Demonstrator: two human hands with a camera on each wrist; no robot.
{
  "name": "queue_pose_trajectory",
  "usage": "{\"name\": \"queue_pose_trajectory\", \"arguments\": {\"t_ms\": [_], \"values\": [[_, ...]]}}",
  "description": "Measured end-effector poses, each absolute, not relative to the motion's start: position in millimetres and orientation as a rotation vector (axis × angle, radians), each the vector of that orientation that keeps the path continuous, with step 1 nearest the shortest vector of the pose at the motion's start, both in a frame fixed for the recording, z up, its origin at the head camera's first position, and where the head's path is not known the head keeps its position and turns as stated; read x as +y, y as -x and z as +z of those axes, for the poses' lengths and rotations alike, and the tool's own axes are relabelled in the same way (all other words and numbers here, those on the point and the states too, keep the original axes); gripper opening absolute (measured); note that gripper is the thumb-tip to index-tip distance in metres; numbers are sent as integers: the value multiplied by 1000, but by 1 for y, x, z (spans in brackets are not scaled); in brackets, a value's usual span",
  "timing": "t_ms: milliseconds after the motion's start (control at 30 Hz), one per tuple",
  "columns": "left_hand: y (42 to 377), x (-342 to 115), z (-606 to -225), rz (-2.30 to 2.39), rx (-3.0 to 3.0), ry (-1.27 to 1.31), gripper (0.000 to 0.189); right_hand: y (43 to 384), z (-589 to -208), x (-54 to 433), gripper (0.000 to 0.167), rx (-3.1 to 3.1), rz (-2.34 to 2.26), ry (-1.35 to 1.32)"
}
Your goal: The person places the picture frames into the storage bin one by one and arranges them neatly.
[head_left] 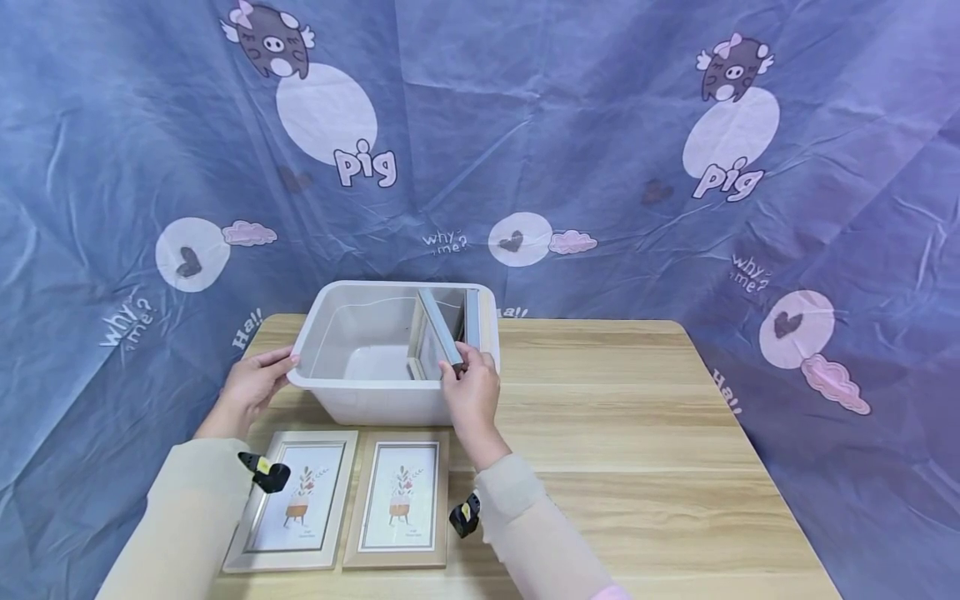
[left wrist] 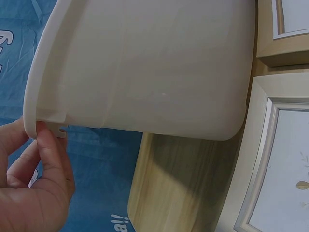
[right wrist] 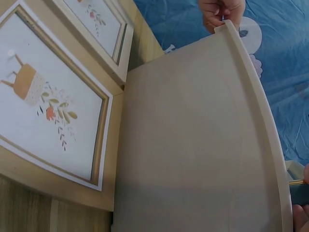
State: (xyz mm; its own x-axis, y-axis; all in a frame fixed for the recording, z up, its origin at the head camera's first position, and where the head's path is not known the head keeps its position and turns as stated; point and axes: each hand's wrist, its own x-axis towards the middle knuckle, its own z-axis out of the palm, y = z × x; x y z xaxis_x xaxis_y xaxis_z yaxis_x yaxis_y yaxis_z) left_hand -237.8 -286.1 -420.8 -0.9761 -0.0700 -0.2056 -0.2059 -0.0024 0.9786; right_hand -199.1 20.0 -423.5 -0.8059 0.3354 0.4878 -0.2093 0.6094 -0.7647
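A white plastic bin (head_left: pixel 390 404) stands at the back of the table. My left hand (head_left: pixel 253 385) pinches its left front corner, fingers under the rim and thumb above, as the left wrist view also shows. Inside the bin's right half, my right hand (head_left: pixel 474 396) grips the near end of a picture frame (head_left: pixel 439 323) with a blue edge, tilted to the left. To its right another blue-edged picture frame (head_left: pixel 472 315) stands upright against a pale one along the right wall. In the right wrist view only the fingertips (right wrist: pixel 301 216) of that hand show, at the lower right.
In front of the bin, two picture frames lie face up side by side: a whitish one (head_left: pixel 306 500) on the left, a light-wood one (head_left: pixel 400 500) on the right. Both hold a plant-pot print. A blue printed cloth (head_left: pixel 600 167) hangs behind the wooden table (head_left: pixel 637 442).
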Motion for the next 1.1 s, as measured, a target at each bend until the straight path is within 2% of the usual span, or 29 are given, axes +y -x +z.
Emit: {"name": "queue_pose_trajectory", "arguments": {"t_ms": [467, 1100], "values": [[241, -287, -422, 2192, 2107, 282, 57, 200, -420, 17, 39, -2383, 926, 48], [242, -287, -420, 2200, 2084, 290, 58, 212, -415, 27, 40, -2436, 802, 149]]}}
